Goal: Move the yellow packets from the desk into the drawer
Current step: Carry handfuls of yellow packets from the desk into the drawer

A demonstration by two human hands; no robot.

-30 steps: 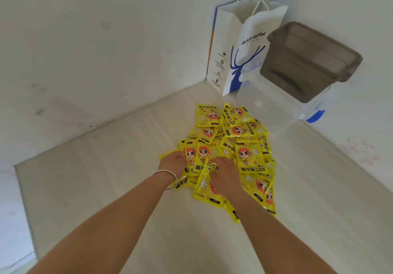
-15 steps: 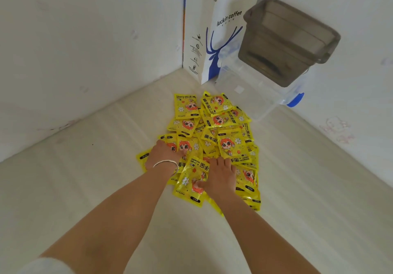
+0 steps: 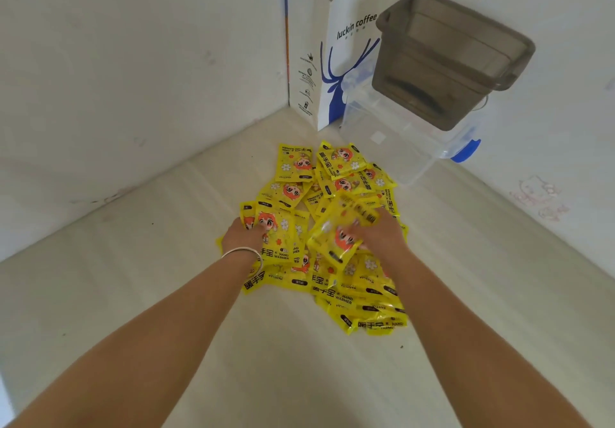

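Packets [image 3: 293, 191] of yellow foil, printed with an orange-haired cartoon figure and the words "HAND WARMER", lie heaped and overlapping on the pale wood-grain surface [image 3: 139, 294], near the corner where two white walls meet. Both hands reach into the heap. The left hand [image 3: 241, 236], a silver bangle [image 3: 244, 254] at its wrist, rests on the left edge of the pile with its thumb pressed on a packet [image 3: 278, 238] that faces up; its fingers are hidden beneath, so whether it truly grips cannot be told. The right hand [image 3: 379, 236] is curled round a raised packet [image 3: 336, 238], which is blurred and tilted up off the others. The two hands are apart, with packets between them. Behind the pile a white paper bag [image 3: 336, 48] (marked "luckin coffee", with a blue deer outline) stands upright in the corner. Just beside it sits a clear plastic box [image 3: 406, 148] with a blue latch [image 3: 466, 151], and a smoky grey bin [image 3: 452, 61] rests on top of that box.
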